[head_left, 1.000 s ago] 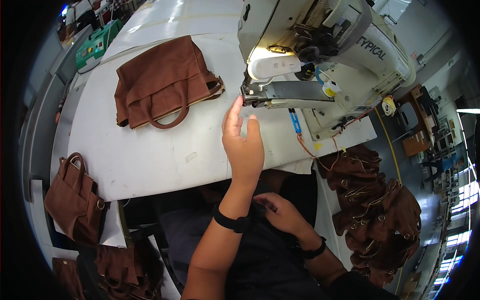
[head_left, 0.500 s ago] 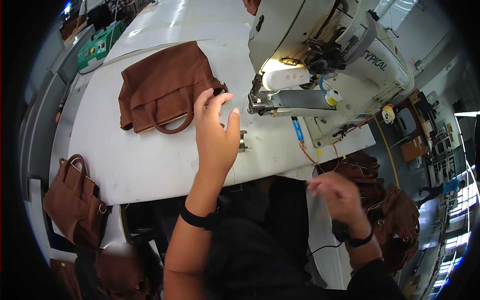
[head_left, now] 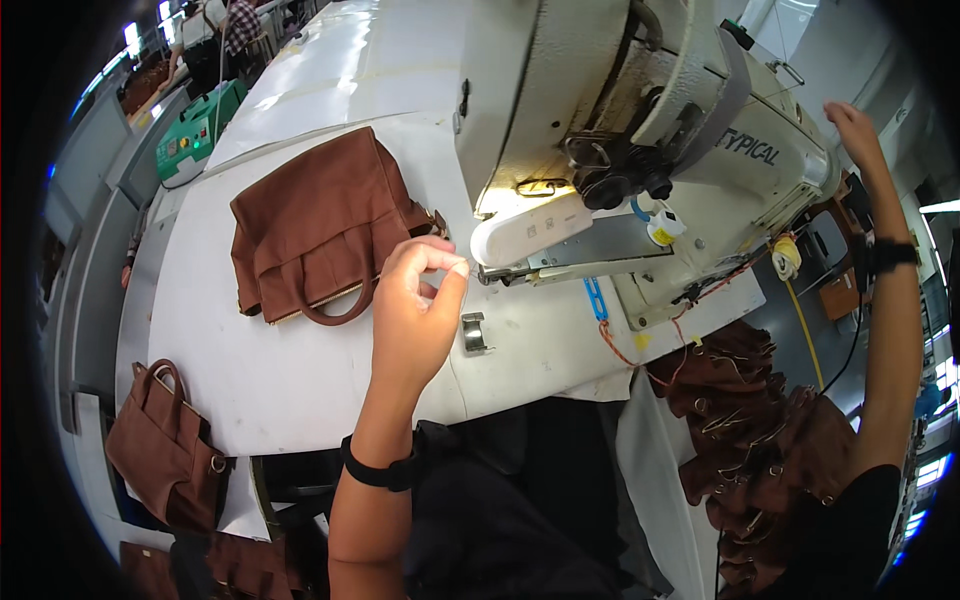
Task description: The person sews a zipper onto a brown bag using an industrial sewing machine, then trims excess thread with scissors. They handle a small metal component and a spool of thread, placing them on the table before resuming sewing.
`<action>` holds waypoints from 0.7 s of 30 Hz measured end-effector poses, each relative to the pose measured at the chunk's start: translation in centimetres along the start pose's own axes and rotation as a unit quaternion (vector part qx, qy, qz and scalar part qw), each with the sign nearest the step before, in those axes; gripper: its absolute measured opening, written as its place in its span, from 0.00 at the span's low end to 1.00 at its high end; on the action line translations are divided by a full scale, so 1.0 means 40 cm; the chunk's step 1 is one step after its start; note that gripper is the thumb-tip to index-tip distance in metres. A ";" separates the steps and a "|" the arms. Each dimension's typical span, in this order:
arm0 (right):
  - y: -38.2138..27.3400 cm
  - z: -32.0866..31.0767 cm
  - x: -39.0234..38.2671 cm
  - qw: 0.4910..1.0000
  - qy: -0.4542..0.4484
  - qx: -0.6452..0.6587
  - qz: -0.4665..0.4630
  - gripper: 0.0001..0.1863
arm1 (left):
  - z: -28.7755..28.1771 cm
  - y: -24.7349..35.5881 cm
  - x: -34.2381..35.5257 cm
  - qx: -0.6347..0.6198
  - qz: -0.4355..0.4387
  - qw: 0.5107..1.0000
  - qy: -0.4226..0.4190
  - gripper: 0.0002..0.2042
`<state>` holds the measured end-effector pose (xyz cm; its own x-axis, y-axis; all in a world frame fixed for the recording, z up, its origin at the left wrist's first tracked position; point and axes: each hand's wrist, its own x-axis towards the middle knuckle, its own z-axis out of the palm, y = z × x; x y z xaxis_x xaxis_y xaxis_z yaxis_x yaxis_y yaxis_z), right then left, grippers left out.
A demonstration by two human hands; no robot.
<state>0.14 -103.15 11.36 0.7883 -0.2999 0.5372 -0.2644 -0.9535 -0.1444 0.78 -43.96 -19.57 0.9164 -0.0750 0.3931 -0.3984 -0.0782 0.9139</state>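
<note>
My left hand (head_left: 415,315) is over the white table, beside the needle end of the sewing machine (head_left: 590,110). Its thumb and forefinger are pinched together; whatever lies between them is too small to make out. Just left of it lies a brown handbag (head_left: 320,220) with a handle and an open-looking zip edge. A small curved metal piece (head_left: 474,332) rests on the table right of the wrist. My right hand (head_left: 850,130) is raised at far right, past the machine's body, its fingers curled; what they hold, if anything, cannot be seen.
A second brown handbag (head_left: 165,445) sits at the table's left corner. Several brown bags (head_left: 740,420) are heaped at right, below the machine. Blue tweezers (head_left: 595,298) with an orange cord lie by the machine base. A green box (head_left: 200,135) stands at far left.
My right hand has swung from the table's front edge up to the far right. The left hand's fingers, spread before, have closed into a pinch at the needle end. The view has shifted.
</note>
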 end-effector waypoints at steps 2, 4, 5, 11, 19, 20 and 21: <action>0.099 0.033 0.103 0.987 -0.131 -0.067 0.063 0.27 | 0.007 -0.003 -0.009 -0.013 0.002 1.000 -0.016 0.02; 0.076 0.106 0.112 0.977 -0.183 -0.021 0.110 0.27 | -0.018 0.036 -0.021 0.022 -0.020 0.999 -0.030 0.02; -0.033 0.168 0.065 0.975 -0.175 0.056 0.128 0.26 | -0.041 0.053 -0.033 0.054 -0.036 0.997 -0.029 0.02; 0.012 0.243 -0.190 0.947 0.184 0.236 0.112 0.29 | -0.016 0.054 -0.043 0.088 0.033 0.995 -0.021 0.02; 0.167 0.257 -0.289 0.942 0.176 0.273 0.087 0.28 | -0.006 0.049 -0.026 0.091 -0.014 0.996 0.000 0.02; 0.116 0.226 -0.210 0.945 0.144 0.284 0.077 0.24 | -0.023 0.022 -0.028 0.065 -0.009 0.998 0.004 0.03; 0.074 0.181 -0.136 0.947 0.115 0.293 0.068 0.21 | -0.034 0.005 -0.031 0.044 -0.007 0.999 -0.002 0.04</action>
<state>-0.89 -104.54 1.99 0.6093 -0.4706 0.6382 0.0518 -0.7795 -0.6243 -0.39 -42.54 -19.75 0.9215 -0.0782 0.3804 -0.3883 -0.1667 0.9063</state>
